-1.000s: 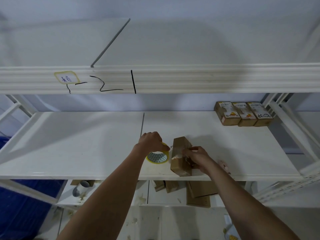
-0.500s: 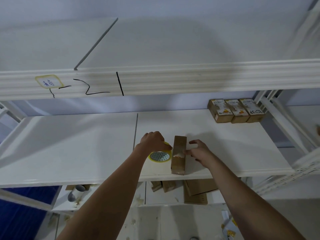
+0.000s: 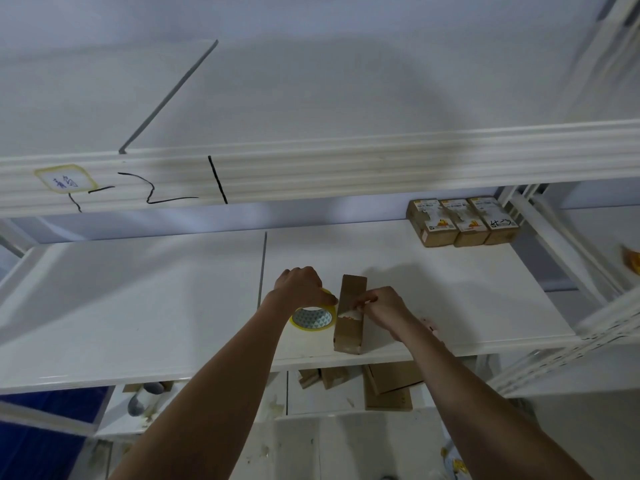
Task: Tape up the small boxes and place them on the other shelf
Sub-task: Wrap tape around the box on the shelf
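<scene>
— Which step was in hand?

— The taping, I'd say. The left hand (image 3: 300,286) was curled over the top of the roll of tape (image 3: 312,317), gripping it, with the roll standing on the shelf (image 3: 138,299) under those fingers. The small box (image 3: 350,313) lay just to the right of them, touching or nearly touching the roll.

— And the other hand?

— The right hand (image 3: 384,306) had its fingertips pinched together on the box's upper face, at a pale strip across it (tape, most likely, though too small to be sure). Whether the strip ran unbroken from the roll, I couldn't tell.

— So the box wasn't placed yet.

— No. It sat near the front edge of the shelf, right under the right fingertips. Three labelled boxes (image 3: 462,221) stood well beyond both hands, at the back right corner.

— What did the next move call for?

— By my judgement, pressing the strip flat along the seam while the left hand kept the roll steady, then parting the tape from the roll. Only after that would the box be ready to carry off.
</scene>
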